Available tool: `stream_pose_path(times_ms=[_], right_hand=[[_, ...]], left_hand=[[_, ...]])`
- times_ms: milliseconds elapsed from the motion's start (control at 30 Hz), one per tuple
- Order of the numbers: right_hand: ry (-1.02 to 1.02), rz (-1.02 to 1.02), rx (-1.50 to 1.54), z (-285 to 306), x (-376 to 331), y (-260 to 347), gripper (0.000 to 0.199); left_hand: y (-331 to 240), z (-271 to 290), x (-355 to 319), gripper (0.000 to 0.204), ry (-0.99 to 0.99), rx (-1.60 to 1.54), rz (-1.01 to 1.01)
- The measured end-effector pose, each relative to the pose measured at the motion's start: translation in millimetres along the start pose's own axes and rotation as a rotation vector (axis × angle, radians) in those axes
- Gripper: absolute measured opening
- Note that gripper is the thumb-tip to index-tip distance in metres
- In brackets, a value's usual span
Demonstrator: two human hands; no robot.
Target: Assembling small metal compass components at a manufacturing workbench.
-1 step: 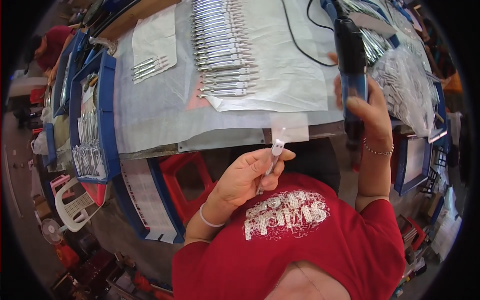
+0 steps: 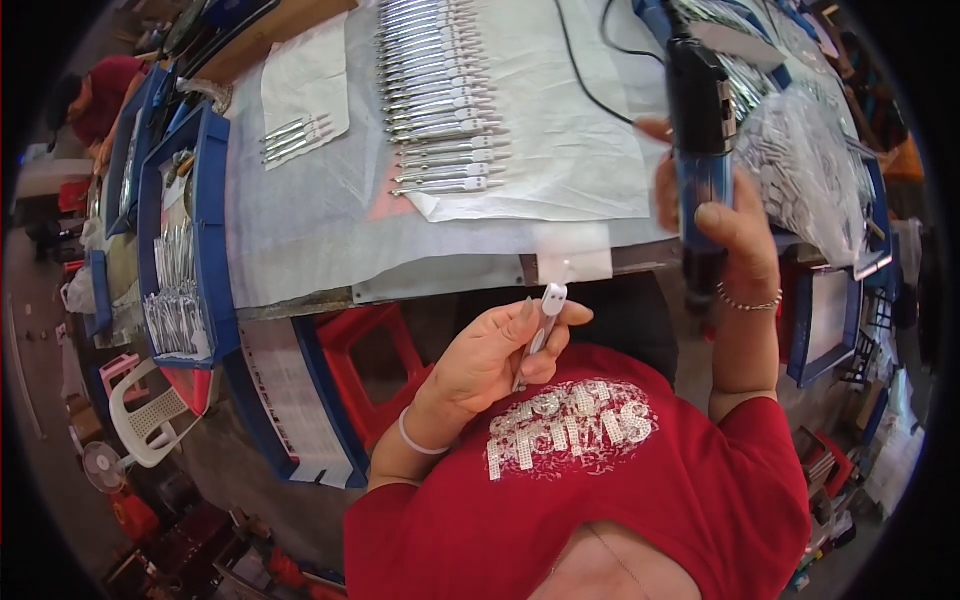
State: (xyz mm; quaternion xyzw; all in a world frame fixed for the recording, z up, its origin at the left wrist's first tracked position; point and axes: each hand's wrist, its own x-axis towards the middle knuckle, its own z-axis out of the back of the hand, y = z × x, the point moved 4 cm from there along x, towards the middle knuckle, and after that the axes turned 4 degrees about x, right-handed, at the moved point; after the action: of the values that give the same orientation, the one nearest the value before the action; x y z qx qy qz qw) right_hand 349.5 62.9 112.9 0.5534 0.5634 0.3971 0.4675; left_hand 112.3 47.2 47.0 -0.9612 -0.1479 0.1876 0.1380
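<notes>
My left hand point(image 2: 495, 355) is closed round a slim metal part with a white two-holed end piece point(image 2: 553, 294), held slanted in front of my chest, white end up. Its lower length is partly hidden by my fingers. My right hand point(image 2: 735, 220) grips a black and blue corded electric screwdriver point(image 2: 703, 120) upright at the right of the table edge. The tool's lower tip is blurred, apart from the part in my left hand. On the table, a long row of similar silver parts with white ends point(image 2: 440, 120) lies on a white sheet point(image 2: 570, 180).
Several more parts point(image 2: 295, 138) lie on a smaller sheet at the left. A blue tray of metal pieces point(image 2: 180, 290) stands at the table's left end. A clear bag of white pieces point(image 2: 800, 175) sits at the right. Below are a red stool point(image 2: 375, 360) and a white chair point(image 2: 150, 420).
My right hand has come slightly lower with the screwdriver, toward the table edge. My left hand and its part are almost unmoved. The table's contents appear shifted a little left.
</notes>
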Motion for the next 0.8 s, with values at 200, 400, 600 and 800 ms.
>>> stream_pose_path(times_ms=[200,400,600,800], right_hand=[[0.241,-0.249,0.505,-56,-32,-29,0.074],[0.316,-0.243,0.664,-69,-48,-47,0.064],[0.287,-0.136,0.68,-56,-46,-42,0.064],[0.232,0.257,0.704,-15,-33,-23,0.066]], left_hand=[[29,-15,0,0.042,0.085,-0.035,0.175],[30,-22,-19,0.028,0.024,0.06,0.102],[-30,-52,-36,0.035,-0.496,1.916,-1.03],[-89,-33,-31,0.039,-0.559,2.192,-0.979]])
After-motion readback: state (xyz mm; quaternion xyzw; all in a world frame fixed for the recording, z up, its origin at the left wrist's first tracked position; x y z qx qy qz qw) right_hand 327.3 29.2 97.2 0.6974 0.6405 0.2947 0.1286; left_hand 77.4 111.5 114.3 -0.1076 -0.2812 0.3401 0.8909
